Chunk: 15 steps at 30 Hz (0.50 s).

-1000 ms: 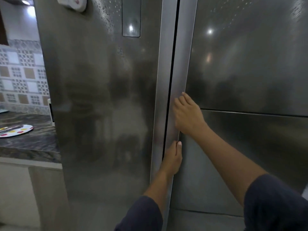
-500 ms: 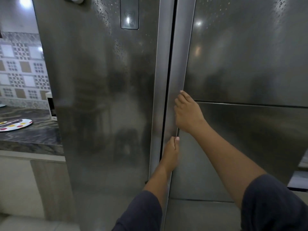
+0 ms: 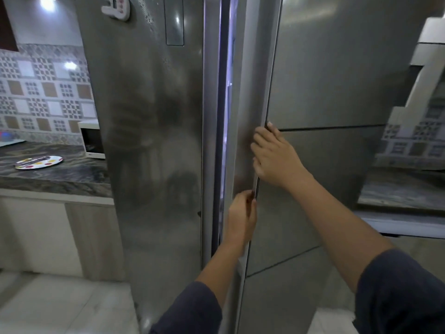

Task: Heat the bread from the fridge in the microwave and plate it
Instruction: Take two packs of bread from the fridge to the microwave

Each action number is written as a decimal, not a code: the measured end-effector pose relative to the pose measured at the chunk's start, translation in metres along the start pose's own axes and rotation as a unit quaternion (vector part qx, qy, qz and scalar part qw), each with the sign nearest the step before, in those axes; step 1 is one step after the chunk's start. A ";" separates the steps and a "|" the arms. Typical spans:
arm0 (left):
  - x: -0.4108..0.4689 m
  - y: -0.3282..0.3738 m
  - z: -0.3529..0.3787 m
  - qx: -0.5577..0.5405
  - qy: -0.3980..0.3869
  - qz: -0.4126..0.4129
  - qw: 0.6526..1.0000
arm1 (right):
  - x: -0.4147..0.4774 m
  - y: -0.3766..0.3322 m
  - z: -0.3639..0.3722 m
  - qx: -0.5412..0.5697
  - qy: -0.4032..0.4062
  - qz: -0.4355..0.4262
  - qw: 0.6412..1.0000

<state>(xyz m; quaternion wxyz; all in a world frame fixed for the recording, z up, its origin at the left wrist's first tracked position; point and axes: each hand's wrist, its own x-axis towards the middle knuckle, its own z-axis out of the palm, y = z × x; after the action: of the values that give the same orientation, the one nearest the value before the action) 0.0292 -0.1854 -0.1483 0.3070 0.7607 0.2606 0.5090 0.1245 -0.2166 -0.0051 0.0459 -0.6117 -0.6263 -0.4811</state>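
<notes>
- Kitchen scene, with a patterned tiled wall along the left of the frame and a dark marbled counter under it.
- A big steel two-door fridge fills the middle of the frame. There's a white magnet thingy stuck near the top of its left door.
- The right door sits ajar, and a thin strip of bluish light shows in the gap between the two doors.
- The person's right hand, just right of centre, has its fingers hooked round the inner edge of that door.
- The left hand is just below it, fingers curled round the same edge, so both hands are gripping the door.
- The bread can't be seen, since nothing inside the fridge shows except that strip of light.
- The white microwave peeks out from behind the fridge at mid left, sitting on the counter.
- A white plate with coloured dots lies flat on the counter further left, with what looks like a utensil on it.
- Dark sleeves show at the bottom of the frame.
</notes>
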 end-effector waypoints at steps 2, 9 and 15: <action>-0.017 0.028 -0.008 -0.002 0.055 0.053 0.997 | -0.025 0.008 -0.023 0.031 0.005 0.012 0.999; 0.000 0.112 -0.023 -0.036 0.110 0.130 0.985 | -0.105 0.042 -0.093 0.145 0.119 0.128 0.974; 0.017 0.154 0.007 -0.012 0.068 0.205 0.976 | -0.141 0.076 -0.143 0.244 0.235 0.278 0.899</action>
<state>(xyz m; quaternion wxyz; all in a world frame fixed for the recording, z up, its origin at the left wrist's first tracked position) 0.0545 -0.2792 -0.0274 0.1863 0.7578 0.1136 0.6150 0.1454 -0.4289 0.0213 0.4715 -0.5996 -0.4998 -0.4103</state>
